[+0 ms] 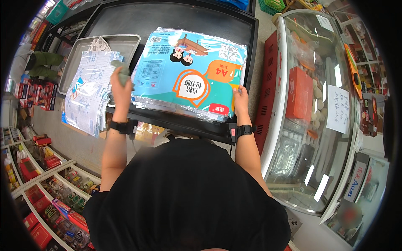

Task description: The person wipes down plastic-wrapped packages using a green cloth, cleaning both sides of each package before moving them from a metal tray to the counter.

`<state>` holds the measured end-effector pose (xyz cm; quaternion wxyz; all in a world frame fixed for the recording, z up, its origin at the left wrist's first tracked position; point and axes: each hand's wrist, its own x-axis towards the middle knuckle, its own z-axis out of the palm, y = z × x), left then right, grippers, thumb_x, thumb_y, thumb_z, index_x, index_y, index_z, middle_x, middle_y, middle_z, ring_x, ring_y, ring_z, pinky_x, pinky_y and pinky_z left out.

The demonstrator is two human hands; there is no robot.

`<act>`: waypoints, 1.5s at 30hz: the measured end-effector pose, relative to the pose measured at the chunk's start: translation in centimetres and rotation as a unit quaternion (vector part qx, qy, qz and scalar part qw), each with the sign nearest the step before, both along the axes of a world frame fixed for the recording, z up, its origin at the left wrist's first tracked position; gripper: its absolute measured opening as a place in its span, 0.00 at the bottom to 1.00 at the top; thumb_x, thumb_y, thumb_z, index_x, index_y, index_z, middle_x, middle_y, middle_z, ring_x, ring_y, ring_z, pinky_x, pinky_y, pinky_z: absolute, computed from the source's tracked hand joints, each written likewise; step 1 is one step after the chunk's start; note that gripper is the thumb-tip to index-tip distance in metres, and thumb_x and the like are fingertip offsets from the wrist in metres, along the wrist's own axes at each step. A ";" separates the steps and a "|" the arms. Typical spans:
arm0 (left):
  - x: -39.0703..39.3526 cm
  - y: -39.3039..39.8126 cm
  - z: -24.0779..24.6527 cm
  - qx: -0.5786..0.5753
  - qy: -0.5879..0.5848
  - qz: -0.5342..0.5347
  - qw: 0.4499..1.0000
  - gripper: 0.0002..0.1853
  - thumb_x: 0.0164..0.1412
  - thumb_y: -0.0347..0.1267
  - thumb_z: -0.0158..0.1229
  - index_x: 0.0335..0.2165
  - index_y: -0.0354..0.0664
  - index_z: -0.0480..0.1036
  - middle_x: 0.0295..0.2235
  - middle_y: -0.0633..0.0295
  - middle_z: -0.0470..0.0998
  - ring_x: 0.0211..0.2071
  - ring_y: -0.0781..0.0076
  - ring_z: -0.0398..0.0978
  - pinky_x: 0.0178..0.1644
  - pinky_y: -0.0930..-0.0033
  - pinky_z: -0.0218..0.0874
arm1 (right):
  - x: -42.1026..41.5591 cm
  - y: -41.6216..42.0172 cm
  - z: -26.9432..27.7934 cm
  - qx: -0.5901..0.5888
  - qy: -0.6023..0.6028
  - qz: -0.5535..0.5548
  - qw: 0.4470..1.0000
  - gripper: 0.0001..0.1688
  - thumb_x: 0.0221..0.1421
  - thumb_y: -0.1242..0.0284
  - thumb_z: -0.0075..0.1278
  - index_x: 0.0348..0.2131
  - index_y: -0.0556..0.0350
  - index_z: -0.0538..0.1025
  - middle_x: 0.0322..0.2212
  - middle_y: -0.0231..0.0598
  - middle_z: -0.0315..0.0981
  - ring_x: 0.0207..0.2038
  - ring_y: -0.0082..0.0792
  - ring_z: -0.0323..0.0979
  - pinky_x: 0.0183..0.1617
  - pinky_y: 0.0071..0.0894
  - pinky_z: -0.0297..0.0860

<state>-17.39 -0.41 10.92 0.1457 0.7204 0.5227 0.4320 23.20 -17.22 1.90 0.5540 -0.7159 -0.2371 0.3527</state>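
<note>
Plastic packets of self-adhesive A4 book-cover film (150, 75) lie stacked on a black table. My right hand (241, 98) rests at the stack's near right corner, its fingers on the edge of the packets. A crumpled grey-green cloth (121, 73) is in my left hand (121, 94), which is slightly blurred beside the stack's left edge. Left of it, a pile of clear-wrapped printed sheets (91, 91) lies partly on a metal tray (67, 73) and overhangs its near edge.
The black table's raised rim (254, 47) runs along the right side. Beyond it stands a glass-topped display freezer (279, 103). Shelves of bottles and boxes (59, 194) fill the lower left. Another person's green-trousered legs (47, 62) show at the far left, near red boxes (37, 94).
</note>
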 end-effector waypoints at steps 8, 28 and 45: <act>10.7 -4.9 -5.0 -0.076 0.152 -0.315 0.934 0.33 0.46 0.24 0.62 0.52 0.42 0.64 0.58 0.46 0.59 0.60 0.43 0.54 0.60 0.44 0.50 | -0.3 -0.6 1.5 0.018 0.104 0.040 0.994 0.20 0.61 0.78 0.45 0.52 0.64 0.64 0.42 0.46 0.74 0.44 0.30 0.73 0.49 0.28 0.68; -1.4 4.2 -7.6 -0.123 0.058 0.036 0.990 0.18 0.59 0.25 0.53 0.49 0.34 0.70 0.48 0.46 0.73 0.49 0.48 0.71 0.53 0.59 0.61 | 0.3 -0.7 -0.2 0.024 0.136 0.031 0.990 0.19 0.61 0.79 0.45 0.51 0.63 0.64 0.41 0.45 0.75 0.41 0.29 0.74 0.46 0.26 0.69; 12.0 -1.7 -5.8 -0.220 0.320 -0.220 0.895 0.63 0.30 0.50 0.76 0.64 0.57 0.50 0.66 0.44 0.41 0.64 0.29 0.39 0.58 0.26 0.44 | -5.6 2.3 6.5 -0.001 -0.469 0.160 0.868 0.44 0.48 0.65 0.59 0.61 0.51 0.59 0.62 0.61 0.45 0.64 0.59 0.47 0.65 0.52 0.50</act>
